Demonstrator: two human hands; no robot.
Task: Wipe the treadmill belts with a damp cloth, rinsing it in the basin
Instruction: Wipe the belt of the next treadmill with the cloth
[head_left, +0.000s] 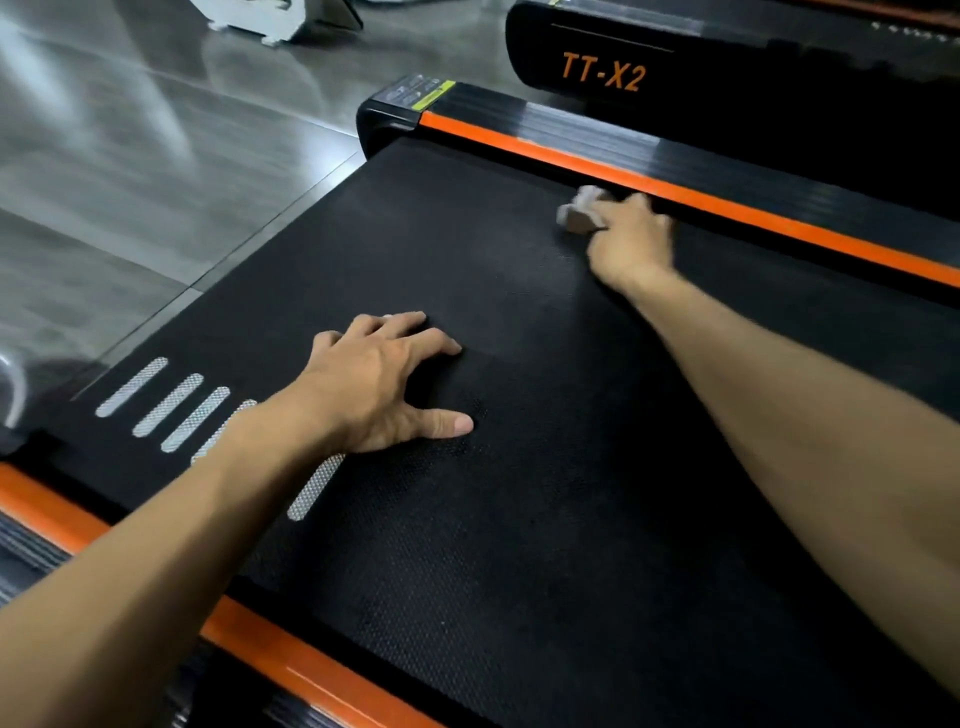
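Nearest, the left hand (379, 384) lies on the black textured treadmill belt (519, 519), fingers spread and straight, holding nothing; it seems to brace the body. Just left of it are grey dashed stripes (171, 405) printed on the belt; an orange side rail (249, 644) runs along the near edge. Farther, the right hand (631, 241) presses a small crumpled grey cloth (579, 210) to the belt, fingers curled over it, just beside the far orange side rail (727, 208). The belt's long axis runs along that rail, so the next stroke probably follows it; the basin is not in view.
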